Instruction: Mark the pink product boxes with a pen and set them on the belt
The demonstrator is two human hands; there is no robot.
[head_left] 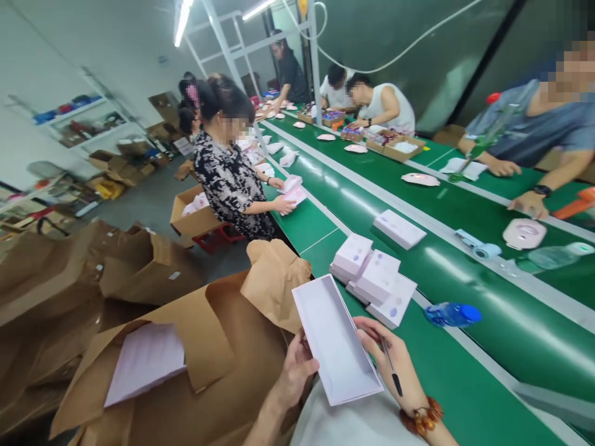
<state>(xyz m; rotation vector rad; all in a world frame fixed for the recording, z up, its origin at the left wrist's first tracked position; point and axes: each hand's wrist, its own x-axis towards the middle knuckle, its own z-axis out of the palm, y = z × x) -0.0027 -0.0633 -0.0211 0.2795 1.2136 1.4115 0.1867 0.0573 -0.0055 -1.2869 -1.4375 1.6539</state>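
Observation:
My left hand (295, 371) grips the long edge of a shallow, pale lilac box tray (335, 339), which is open side up and shows nothing inside. My right hand (388, 362) holds the opposite edge, with a black pen (393, 376) between its fingers. An amber bead bracelet (422, 417) circles my right wrist. Just ahead of my hands, several closed pale boxes (374, 279) lie piled on the green conveyor belt (458, 378). To my left, a brown paper sack (223, 365) holds a pale pink sheet or box (144, 365).
A blue-capped water bottle (453, 314) lies on the belt to my right. More brown paper sacks (93, 272) stand at left. Several co-workers handle items along two parallel belts, and one stands beside a cardboard carton (193, 210). A worker's hands (525, 204) rest on the far belt.

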